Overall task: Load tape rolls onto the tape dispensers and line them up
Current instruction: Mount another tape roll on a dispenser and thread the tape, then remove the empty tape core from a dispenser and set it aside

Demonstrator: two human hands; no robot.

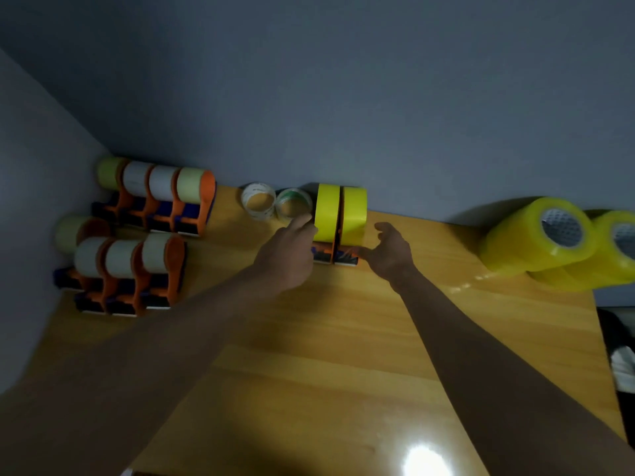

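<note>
Two orange dispensers loaded with yellow tape rolls (340, 209) stand side by side at the back of the wooden table (343, 338), close to the wall. My left hand (287, 252) reaches in from the left, and its fingertips touch the left side of the left yellow roll. My right hand (391, 254) is on the right with fingers spread. One finger points at the right dispenser's base (347, 257) and touches it or nearly does. Neither hand grips anything.
Two rows of loaded orange dispensers (137, 235) stand in the back left corner. Two loose tape rolls (275, 202) lie flat by the wall, left of the yellow pair. Wrapped stacks of yellow tape (536, 238) lie at the back right, near the table's right edge.
</note>
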